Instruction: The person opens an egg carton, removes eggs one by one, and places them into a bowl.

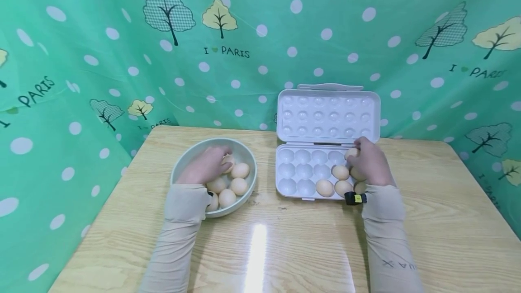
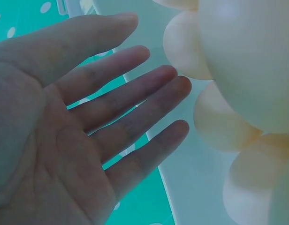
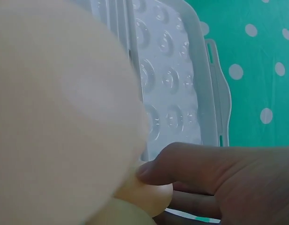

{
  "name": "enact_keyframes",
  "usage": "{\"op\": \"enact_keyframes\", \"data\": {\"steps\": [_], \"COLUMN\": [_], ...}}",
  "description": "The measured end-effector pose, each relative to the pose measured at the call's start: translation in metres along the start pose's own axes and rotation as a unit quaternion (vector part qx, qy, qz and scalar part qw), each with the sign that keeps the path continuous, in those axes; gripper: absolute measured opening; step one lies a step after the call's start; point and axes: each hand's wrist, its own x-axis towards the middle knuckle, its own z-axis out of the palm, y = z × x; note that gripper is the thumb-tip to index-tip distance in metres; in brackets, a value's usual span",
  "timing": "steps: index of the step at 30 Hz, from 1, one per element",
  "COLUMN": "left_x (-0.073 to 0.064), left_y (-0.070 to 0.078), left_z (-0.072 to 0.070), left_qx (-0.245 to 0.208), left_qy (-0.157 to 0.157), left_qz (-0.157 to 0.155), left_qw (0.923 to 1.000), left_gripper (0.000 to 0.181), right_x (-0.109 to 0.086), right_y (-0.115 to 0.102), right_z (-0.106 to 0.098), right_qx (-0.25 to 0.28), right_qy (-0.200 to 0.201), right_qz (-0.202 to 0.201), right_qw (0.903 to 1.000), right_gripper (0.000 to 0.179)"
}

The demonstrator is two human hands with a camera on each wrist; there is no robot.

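Note:
My left hand [image 1: 206, 165] reaches into a pale green bowl [image 1: 249, 198] that holds several light brown eggs [image 1: 239, 186]. In the left wrist view its fingers [image 2: 135, 101] are spread and fairly straight, with eggs [image 2: 186, 44] just past the fingertips and nothing in the palm. Over the back right corner of an opened white egg carton [image 1: 281, 164], my right hand [image 1: 370, 162] holds an egg [image 1: 352, 153]. Its thumb lies on that egg [image 3: 151, 194] in the right wrist view, other fingers on the far side. More eggs [image 1: 340, 172] sit in the carton's right part.
The carton's lid [image 1: 329, 115] stands raised behind its base, close to the green dotted curtain [image 1: 260, 67]. Empty cups [image 1: 304, 170] fill the carton's left side. Bowl and carton stand apart on a wooden table [image 1: 301, 248].

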Motion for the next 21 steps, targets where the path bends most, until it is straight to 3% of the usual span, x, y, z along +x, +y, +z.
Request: {"op": "enact_keyframes", "data": {"steps": [11, 21], "left_x": [-0.002, -0.001], "left_y": [0.007, 0.018], "left_z": [-0.001, -0.001], "left_qx": [-0.011, 0.002], "left_qy": [0.012, 0.090], "left_qz": [0.001, 0.023], "left_qw": [0.9999, 0.9956], "left_gripper": [0.038, 0.031], "right_x": [-0.008, -0.012], "right_y": [-0.013, -0.034], "right_z": [-0.010, -0.014], "right_qx": [0.014, 0.031], "right_qy": [0.014, 0.007], "right_qz": [-0.019, -0.065], "right_qw": [0.9996, 0.9974], "right_gripper": [0.054, 0.053]}}
